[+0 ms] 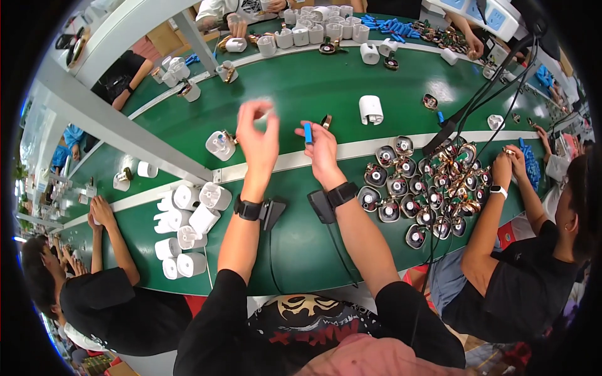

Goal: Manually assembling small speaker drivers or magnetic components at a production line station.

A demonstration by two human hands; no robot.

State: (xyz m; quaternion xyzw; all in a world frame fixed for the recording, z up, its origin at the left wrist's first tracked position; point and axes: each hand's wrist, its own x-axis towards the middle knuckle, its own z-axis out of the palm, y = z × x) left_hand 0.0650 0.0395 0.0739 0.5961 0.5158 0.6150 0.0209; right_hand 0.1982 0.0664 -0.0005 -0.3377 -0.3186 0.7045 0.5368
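My left hand (259, 141) is raised over the green belt, thumb and curved fingers apart and blurred at the tips; I see nothing held in it. Beside its wrist, a white plastic housing (220, 146) lies with its hollow side up and a small brassy part at its edge. My right hand (324, 153) is closed on a blue cylindrical battery (308, 133), held upright between thumb and fingers. At those fingertips shows a round, gold-edged part (327, 121); whether it is gripped too, I cannot tell. Another white housing (370, 110) stands farther right on the belt.
White housings (190, 237) cluster left of my forearms. Many round speaker-like assemblies (409, 205) pile up at right. A pale metal rail (288, 164) runs under my hands. Black cables (483, 94) hang at right, and a slanting white post (125, 119) stands left. Co-workers sit on both sides and opposite.
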